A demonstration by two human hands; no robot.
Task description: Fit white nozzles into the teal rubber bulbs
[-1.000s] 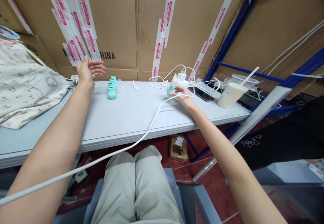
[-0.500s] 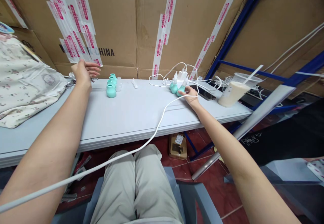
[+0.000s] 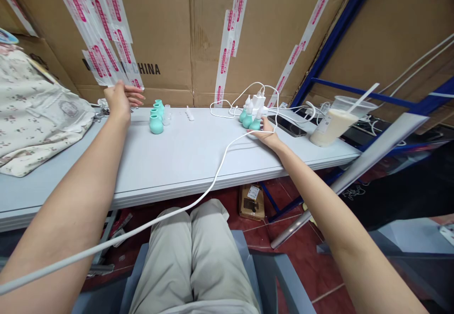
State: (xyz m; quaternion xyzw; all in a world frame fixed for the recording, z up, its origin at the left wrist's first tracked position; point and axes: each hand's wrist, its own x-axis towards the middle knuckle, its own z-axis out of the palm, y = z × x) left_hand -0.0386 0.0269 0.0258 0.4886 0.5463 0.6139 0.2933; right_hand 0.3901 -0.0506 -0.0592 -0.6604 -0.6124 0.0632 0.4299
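My left hand (image 3: 122, 99) hovers by the cardboard at the back left, fingers stretched out and holding nothing. To its right stand several open-topped teal rubber bulbs (image 3: 156, 124) in a row, beside clear plastic pieces (image 3: 167, 115). A small white nozzle-like piece (image 3: 190, 114) lies farther right. My right hand (image 3: 267, 135) rests low on the table, its thumb and fingers spread around a teal bulb with a clear nozzle (image 3: 255, 124), which stands upright. Two more teal bulbs with nozzles (image 3: 247, 120) stand just left of it. Whether the fingers still touch the bulb is hard to see.
A white charger (image 3: 258, 100) with looped cables sits behind the bulbs. A phone (image 3: 289, 126) and a tilted-looking drink cup with straw (image 3: 329, 125) are at the right. One white cable (image 3: 213, 186) crosses my lap. A floral cloth bag (image 3: 39, 115) lies left.
My right hand has loosened around the nearest nozzled bulb, with its thumb now lower and more of the bulb showing. The bulb stands straighter. My left hand keeps nearly the same pose.
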